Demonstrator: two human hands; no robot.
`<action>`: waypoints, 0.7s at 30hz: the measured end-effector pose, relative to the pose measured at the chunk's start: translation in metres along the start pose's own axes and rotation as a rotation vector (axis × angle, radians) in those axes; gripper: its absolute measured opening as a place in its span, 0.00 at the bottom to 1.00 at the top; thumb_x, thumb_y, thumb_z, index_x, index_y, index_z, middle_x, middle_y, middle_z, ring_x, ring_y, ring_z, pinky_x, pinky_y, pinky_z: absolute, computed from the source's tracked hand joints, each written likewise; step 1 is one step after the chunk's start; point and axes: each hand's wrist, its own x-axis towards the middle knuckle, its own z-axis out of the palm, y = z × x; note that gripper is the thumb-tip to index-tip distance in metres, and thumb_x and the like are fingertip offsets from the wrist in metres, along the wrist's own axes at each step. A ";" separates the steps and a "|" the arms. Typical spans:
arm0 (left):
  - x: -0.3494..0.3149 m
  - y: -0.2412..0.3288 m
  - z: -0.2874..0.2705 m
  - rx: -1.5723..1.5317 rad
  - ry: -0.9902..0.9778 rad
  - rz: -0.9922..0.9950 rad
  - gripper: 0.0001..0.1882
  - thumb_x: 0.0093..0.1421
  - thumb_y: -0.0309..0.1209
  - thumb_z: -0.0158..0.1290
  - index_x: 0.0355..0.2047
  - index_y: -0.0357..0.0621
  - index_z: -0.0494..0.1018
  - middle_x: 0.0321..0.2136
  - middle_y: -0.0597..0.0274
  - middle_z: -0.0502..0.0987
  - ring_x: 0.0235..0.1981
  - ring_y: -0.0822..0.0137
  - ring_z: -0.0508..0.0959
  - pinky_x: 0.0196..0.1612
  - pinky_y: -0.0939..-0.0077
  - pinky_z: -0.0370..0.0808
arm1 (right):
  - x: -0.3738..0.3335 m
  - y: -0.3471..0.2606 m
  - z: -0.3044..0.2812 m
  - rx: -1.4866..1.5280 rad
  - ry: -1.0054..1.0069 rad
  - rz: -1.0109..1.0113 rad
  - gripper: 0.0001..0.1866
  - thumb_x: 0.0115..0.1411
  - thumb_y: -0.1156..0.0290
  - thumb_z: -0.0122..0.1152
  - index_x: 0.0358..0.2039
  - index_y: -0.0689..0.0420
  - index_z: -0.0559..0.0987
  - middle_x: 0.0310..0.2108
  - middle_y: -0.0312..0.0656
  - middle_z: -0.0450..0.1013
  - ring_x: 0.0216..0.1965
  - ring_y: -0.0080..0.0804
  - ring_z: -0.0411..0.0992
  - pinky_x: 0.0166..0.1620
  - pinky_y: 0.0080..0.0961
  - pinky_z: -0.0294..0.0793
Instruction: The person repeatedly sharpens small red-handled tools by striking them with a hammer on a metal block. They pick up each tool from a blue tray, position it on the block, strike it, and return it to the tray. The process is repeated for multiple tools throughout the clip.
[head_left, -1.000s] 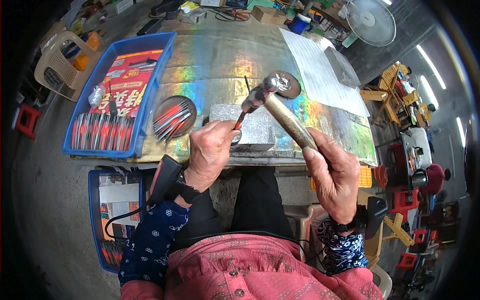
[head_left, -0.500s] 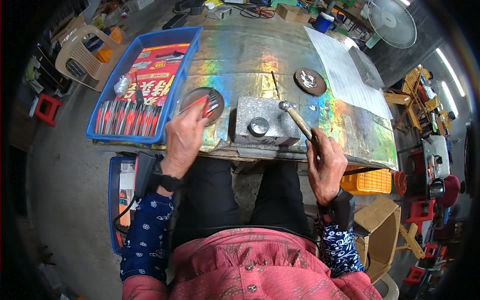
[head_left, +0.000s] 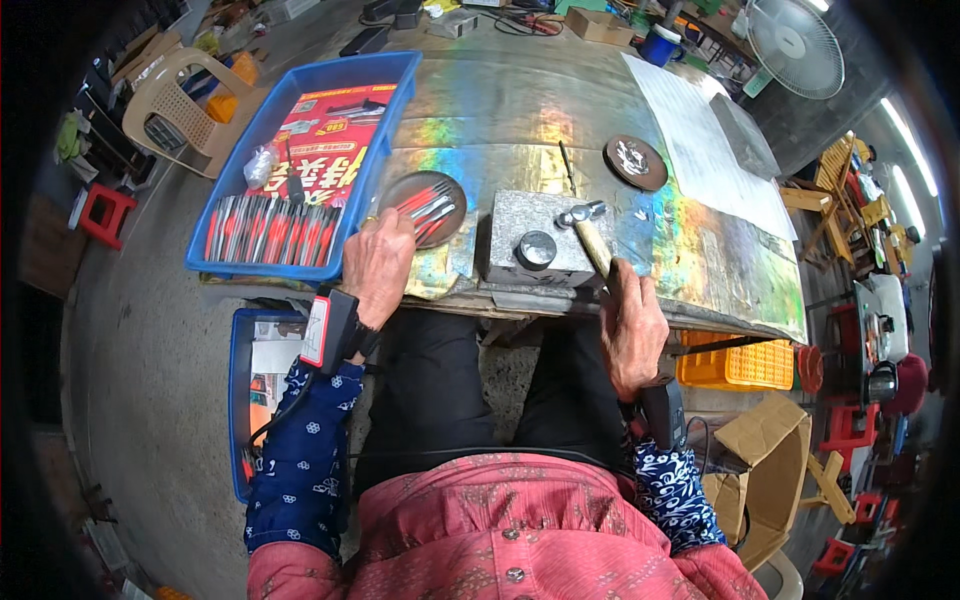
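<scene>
My right hand (head_left: pixel 635 325) pinches the end of a small hammer's wooden handle (head_left: pixel 594 243). The hammer's steel head rests on top of a grey metal block (head_left: pixel 510 208), beside a round dark-rimmed disc (head_left: pixel 536 250). On the left, my left hand (head_left: pixel 380 262) is at the near edge of a round brown dish (head_left: pixel 458 222). Its fingers are bent together, and their tips are partly hidden. Slim red and silver pieces (head_left: pixel 432 206) lie in that dish, close to the fingertips. A blue tray (head_left: pixel 262 272) beside this hand holds a packed row of similar pieces (head_left: pixel 270 230).
A second brown dish (head_left: pixel 637 165) with white bits stands behind the block, near a thin dark rod (head_left: pixel 567 168). White sheeting (head_left: pixel 690 130) covers the table's right side. Below are a yellow crate (head_left: pixel 735 362), an opened cardboard box (head_left: pixel 765 470) and a blue bin (head_left: pixel 242 400).
My left hand has drawn back toward me from over the dish, where red pieces showed at its fingers. The hammer has come down slightly onto the block, and the view has shifted a little.
</scene>
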 end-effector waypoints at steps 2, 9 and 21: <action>0.003 0.000 0.006 0.039 -0.006 -0.007 0.04 0.53 0.21 0.49 0.30 0.38 0.72 0.29 0.54 0.73 0.32 0.53 0.78 0.31 0.61 0.75 | -0.001 -0.001 0.002 0.029 -0.013 0.006 0.30 0.53 0.77 0.59 0.58 0.54 0.66 0.38 0.50 0.67 0.35 0.52 0.71 0.35 0.42 0.72; 0.006 0.006 -0.004 0.039 -0.061 -0.063 0.06 0.53 0.23 0.51 0.32 0.39 0.73 0.32 0.55 0.72 0.35 0.54 0.77 0.32 0.61 0.76 | -0.001 0.003 0.005 0.002 -0.023 -0.004 0.32 0.52 0.77 0.60 0.59 0.54 0.65 0.38 0.51 0.67 0.36 0.52 0.71 0.37 0.41 0.73; -0.008 -0.100 -0.054 -0.026 0.075 -0.308 0.10 0.55 0.25 0.56 0.38 0.43 0.79 0.32 0.51 0.78 0.33 0.50 0.79 0.35 0.60 0.75 | 0.002 -0.001 0.000 0.065 -0.038 -0.012 0.25 0.59 0.73 0.58 0.57 0.58 0.67 0.39 0.54 0.68 0.38 0.57 0.71 0.39 0.43 0.72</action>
